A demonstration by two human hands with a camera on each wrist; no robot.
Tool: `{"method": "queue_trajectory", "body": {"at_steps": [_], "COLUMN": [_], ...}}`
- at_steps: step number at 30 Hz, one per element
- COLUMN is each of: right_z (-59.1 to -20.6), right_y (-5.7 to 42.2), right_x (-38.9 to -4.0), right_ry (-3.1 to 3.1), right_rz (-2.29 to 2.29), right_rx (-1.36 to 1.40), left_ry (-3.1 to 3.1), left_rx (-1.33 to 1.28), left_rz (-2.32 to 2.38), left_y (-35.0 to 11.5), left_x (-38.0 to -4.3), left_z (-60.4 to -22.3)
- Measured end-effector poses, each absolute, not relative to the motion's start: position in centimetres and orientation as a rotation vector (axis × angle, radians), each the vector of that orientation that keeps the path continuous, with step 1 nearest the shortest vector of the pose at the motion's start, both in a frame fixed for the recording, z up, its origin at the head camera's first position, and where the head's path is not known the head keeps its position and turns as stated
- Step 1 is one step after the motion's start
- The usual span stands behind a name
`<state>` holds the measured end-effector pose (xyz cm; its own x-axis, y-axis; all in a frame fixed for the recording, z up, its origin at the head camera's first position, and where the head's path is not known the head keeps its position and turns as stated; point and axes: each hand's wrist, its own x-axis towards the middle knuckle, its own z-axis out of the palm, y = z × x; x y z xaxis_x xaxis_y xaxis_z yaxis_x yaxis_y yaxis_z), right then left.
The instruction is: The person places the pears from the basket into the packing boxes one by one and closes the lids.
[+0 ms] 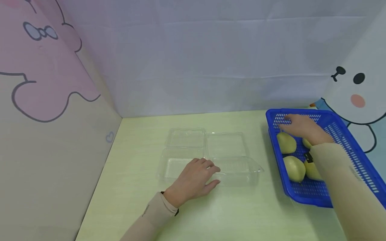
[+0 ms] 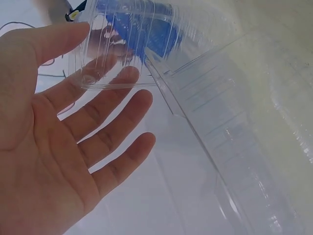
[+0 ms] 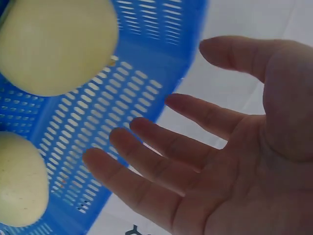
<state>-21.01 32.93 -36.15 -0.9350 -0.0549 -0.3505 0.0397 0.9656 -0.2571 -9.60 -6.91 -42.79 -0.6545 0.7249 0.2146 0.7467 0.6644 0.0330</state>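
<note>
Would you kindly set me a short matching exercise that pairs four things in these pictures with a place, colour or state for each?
Column 1
1. left hand
2. basket
3. right hand
4. plastic containers

Column 2
A. close to the pale green fruit
B. see-through and opened out
C. blue, with slotted walls
D. by the plastic containers

Pairs: 1-D, 2-C, 3-A, 4-B

basket (image 1: pixel 312 201): blue | fruits (image 1: pixel 294 169): yellow-green | boxes (image 1: pixel 235 165): clear | tabletop (image 1: pixel 235 214): pale yellow
</note>
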Motion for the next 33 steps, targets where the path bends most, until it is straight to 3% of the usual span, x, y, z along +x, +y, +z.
{"method": "queue_trajectory", "body": {"at_steps": [16, 33], "right_z": [-39.8, -40.7], "right_y": [33.6, 34.1], "right_x": [-20.4, -20.4], "right_ry": [2.584, 2.577], "right_rz": [-0.470, -0.523], "right_rx": [0.023, 0.051], "left_ry": [-2.590, -2.520], "left_rx": [-1.295, -1.435], "left_rz": [-0.160, -0.007], "left_y": [-6.5, -5.1], "left_x": [-8.5, -6.9], "left_z": [-43.4, -46.4]}}
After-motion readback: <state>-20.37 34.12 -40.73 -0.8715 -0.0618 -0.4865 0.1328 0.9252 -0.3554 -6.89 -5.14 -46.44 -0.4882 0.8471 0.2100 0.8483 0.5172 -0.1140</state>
